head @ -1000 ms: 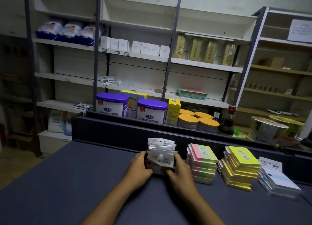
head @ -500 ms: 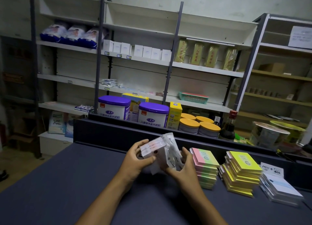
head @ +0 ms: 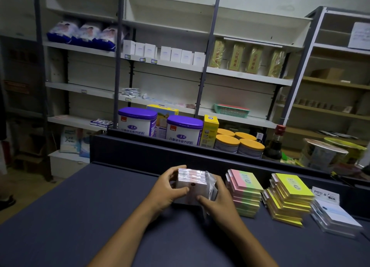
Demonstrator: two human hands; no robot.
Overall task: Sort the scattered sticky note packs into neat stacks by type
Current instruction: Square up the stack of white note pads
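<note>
Shelving: white shop shelves [head: 248,77] fill the wall behind the counter, holding blue-and-white bags [head: 86,34], a row of small white boxes [head: 164,53], gold-wrapped packets [head: 247,58] and a green basket [head: 232,110].
Counter: dark blue-grey tabletop [head: 70,216] with a raised dark ledge [head: 140,152] along its far edge.
Behind the ledge: two purple-lidded tins [head: 184,129], a yellow carton [head: 210,131], orange-lidded tubs [head: 238,143] and a dark bottle with a red cap [head: 275,144].
Yellow stack: yellow sticky note packs [head: 288,198] piled on the counter right of centre, edges fanned unevenly.
Pink-green stack: pink and green sticky note packs [head: 245,192] piled just left of the yellow stack, close beside the right hand.
White stack: white-blue packs in clear wrap [head: 336,216] at the far right, with one loose pack [head: 325,194] lying behind it.
Held bundle: white sticky note packs [head: 193,181] in clear wrappers, pressed together as a block and held between both hands, tilted, over the middle of the counter; whether its lower edge touches the tabletop cannot be told.
Left hand: left hand [head: 166,188] grips the bundle's left side, fingers curled over the top and thumb across the near face.
Right hand: right hand [head: 218,198] grips the bundle's right side, thumb on the near lower corner, fingers wrapped behind the loose plastic flaps.
</note>
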